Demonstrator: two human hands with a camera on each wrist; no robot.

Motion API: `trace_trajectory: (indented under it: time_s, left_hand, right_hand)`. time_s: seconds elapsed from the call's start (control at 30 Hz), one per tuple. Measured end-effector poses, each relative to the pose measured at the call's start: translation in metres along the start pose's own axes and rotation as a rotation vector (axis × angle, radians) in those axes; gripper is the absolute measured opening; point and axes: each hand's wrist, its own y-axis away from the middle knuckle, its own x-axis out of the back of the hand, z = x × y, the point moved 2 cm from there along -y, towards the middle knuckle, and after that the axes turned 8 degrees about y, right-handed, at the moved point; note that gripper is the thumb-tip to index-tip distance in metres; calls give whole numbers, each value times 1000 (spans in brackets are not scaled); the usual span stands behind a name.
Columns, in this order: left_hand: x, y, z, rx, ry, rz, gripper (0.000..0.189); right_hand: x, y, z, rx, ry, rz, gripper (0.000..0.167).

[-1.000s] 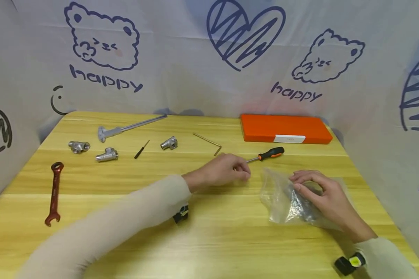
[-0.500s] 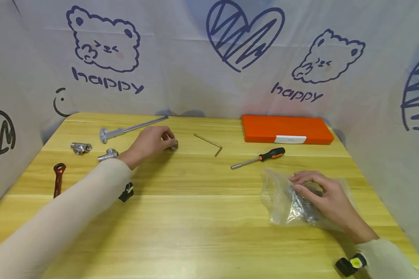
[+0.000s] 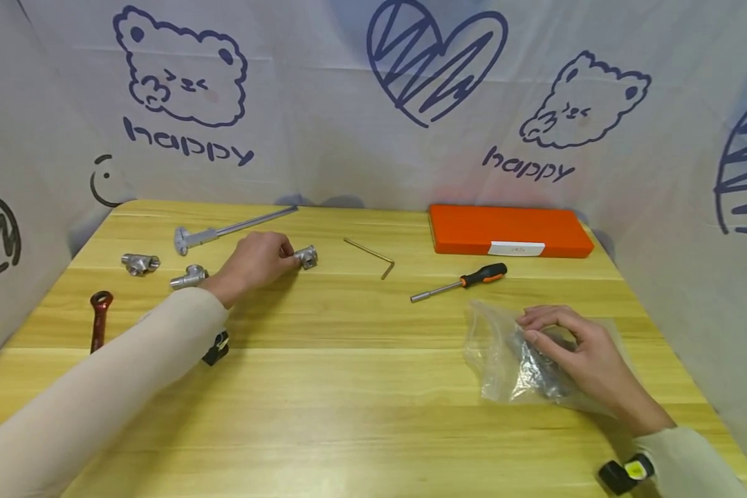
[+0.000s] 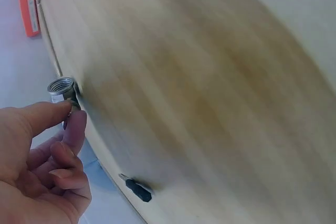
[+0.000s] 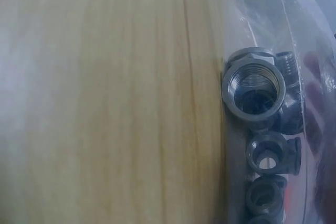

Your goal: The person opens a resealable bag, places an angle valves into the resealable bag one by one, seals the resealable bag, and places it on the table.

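Note:
Between thumb and forefinger, my left hand [image 3: 255, 261] pinches one end of a small metal tee fitting [image 3: 308, 256]. Its threaded opening shows in the left wrist view, the fitting [image 4: 62, 87] sitting close to the tabletop. My right hand [image 3: 588, 353] holds a clear plastic bag [image 3: 494, 366] at the right, its fingers curled over it. Inside the bag, in the right wrist view, lie several grey threaded pipe fittings [image 5: 254, 93]. Two more tee fittings lie to the left: one fitting [image 3: 189, 277] beside my left wrist, the other fitting [image 3: 140, 263] farther left.
A caliper [image 3: 205, 236], hex key [image 3: 373, 254] and orange box [image 3: 510, 232] lie toward the back. A black-and-orange driver [image 3: 482, 275] is before the box. The red wrench [image 3: 99, 321] is partly behind my left sleeve. A tiny screwdriver [image 4: 138, 188] lies near my left hand.
My left hand has moved left from near the driver to the tee fitting and now pinches its left end. My right hand and the bag stay put.

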Motion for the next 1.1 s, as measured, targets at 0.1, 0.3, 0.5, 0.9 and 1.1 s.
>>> trace_trajectory:
  time_s: [0.1,0.3,0.5,0.9,1.1]
  left_hand:
    - [1,2,7,-13,21,-5,29]
    - [-9,9,40,-111,82,-56,23]
    - [-42,21,88,-213,152,-174,18]
    - [-119,37,180,-419,223,-357,15]
    - [-147,32,219,-460,210,-397,16]
  right_hand:
    - [0,0,0,1,1,0,19]
    - [1,0,-1,-4,5,-2,19]
    - [1,0,-1,-1,1,-4,19]
    - [-1,0,0,7,-6,-6,18]
    - [0,0,0,13,-4,-3,19]
